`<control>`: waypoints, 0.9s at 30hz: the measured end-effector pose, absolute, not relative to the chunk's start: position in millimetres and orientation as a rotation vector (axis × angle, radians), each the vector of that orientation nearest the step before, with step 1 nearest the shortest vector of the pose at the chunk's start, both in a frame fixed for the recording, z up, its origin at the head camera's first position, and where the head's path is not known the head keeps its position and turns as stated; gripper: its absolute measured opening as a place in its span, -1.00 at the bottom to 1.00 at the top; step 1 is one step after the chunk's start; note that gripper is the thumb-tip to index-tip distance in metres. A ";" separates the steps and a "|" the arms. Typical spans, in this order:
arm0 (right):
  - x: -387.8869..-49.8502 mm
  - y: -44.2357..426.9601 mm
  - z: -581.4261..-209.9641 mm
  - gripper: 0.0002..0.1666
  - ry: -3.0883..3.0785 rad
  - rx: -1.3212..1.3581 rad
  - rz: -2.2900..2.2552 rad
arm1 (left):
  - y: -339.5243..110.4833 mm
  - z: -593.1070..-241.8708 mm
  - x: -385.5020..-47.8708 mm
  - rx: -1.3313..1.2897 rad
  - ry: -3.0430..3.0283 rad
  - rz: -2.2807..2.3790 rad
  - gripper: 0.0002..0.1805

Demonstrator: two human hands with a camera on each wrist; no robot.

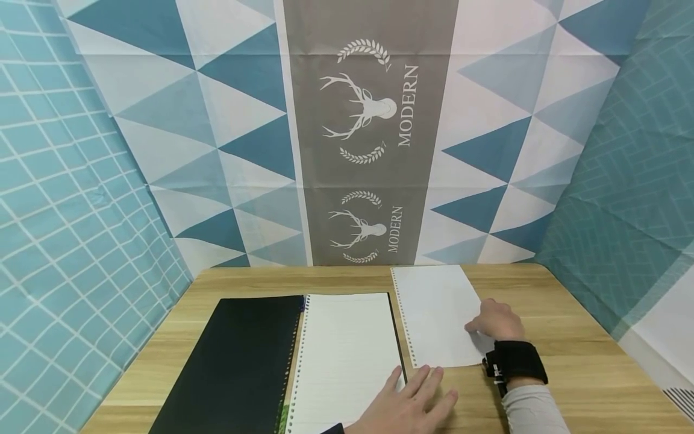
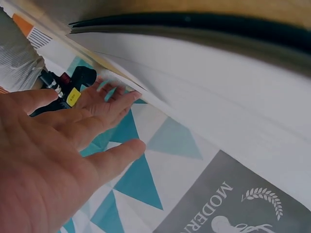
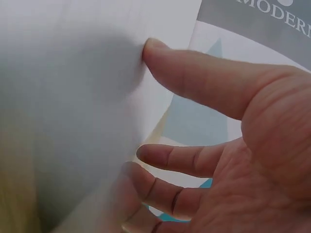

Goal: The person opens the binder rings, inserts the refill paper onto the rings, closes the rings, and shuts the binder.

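Note:
An open spiral-hole notebook lies on the table, its black cover (image 1: 233, 361) at left and its lined white page (image 1: 347, 349) at right. Beside it lies a white loose-leaf sheet (image 1: 434, 313) with punched holes down its left edge. My left hand (image 1: 406, 401) is over the notebook's lower right edge, fingers spread and holding nothing. In the left wrist view that hand (image 2: 53, 155) shows its palm. My right hand (image 1: 496, 319) pinches the loose sheet's right edge. The right wrist view shows the thumb (image 3: 194, 73) on the sheet (image 3: 73, 73), with some fingertips partly behind it.
The wooden table (image 1: 575, 337) runs up to a patterned backdrop (image 1: 374, 120) at the back. Blue tiled sheeting (image 1: 65, 211) borders the left side and teal sheeting (image 1: 634, 199) the right. A black strap (image 1: 523, 361) circles the right wrist.

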State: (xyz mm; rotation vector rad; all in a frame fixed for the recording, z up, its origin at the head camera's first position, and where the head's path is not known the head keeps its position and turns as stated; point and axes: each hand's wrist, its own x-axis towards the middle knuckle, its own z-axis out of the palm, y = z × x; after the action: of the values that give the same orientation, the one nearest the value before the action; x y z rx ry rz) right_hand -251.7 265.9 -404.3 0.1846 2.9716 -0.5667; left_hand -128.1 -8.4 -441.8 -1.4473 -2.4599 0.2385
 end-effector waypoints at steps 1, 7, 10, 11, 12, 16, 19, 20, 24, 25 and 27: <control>-252.1 266.0 -404.7 -0.25 2.971 0.182 -0.577 | -8.0 -442.1 -128.2 -1.456 -2.476 0.230 -0.20; -257.5 268.3 -407.3 -0.20 2.913 0.190 -0.682 | -6.8 -441.3 -128.4 -1.472 -2.529 0.196 -0.21; -261.9 273.8 -412.0 -0.20 2.894 0.170 -0.741 | -6.8 -440.4 -128.3 -1.470 -2.528 0.203 -0.20; -263.3 276.3 -413.7 -0.20 2.890 0.166 -0.758 | -6.7 -440.0 -128.3 -1.467 -2.528 0.212 -0.20; -264.1 278.5 -415.4 -0.20 2.880 0.171 -0.785 | -6.8 -439.6 -128.3 -1.464 -2.530 0.226 -0.20; -265.6 287.5 -420.4 -0.33 2.820 0.218 -0.923 | -7.2 -438.8 -127.4 -1.452 -2.533 0.257 -0.21; -265.7 292.3 -422.0 -0.50 2.791 0.215 -0.992 | -7.4 -438.7 -126.9 -1.452 -2.536 0.260 -0.22; -265.6 293.4 -422.1 -0.55 2.790 0.207 -1.004 | -7.5 -438.6 -126.9 -1.451 -2.537 0.265 -0.22; -265.6 295.6 -421.3 -0.77 2.788 0.167 -1.046 | -7.8 -438.6 -127.6 -1.448 -2.544 0.270 -0.20; -265.8 295.9 -420.7 -0.81 2.780 0.168 -1.063 | -7.8 -438.6 -127.9 -1.448 -2.548 0.270 -0.20; -265.4 295.4 -418.5 -0.86 2.759 0.175 -1.096 | -7.9 -439.1 -128.3 -1.447 -2.548 0.272 -0.20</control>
State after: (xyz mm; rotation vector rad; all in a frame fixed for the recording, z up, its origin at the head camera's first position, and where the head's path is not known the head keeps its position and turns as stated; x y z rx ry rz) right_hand -265.4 295.4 -418.5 0.1745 2.7586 -1.0959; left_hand -128.3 -7.9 -439.1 -1.4472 -2.5480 0.2716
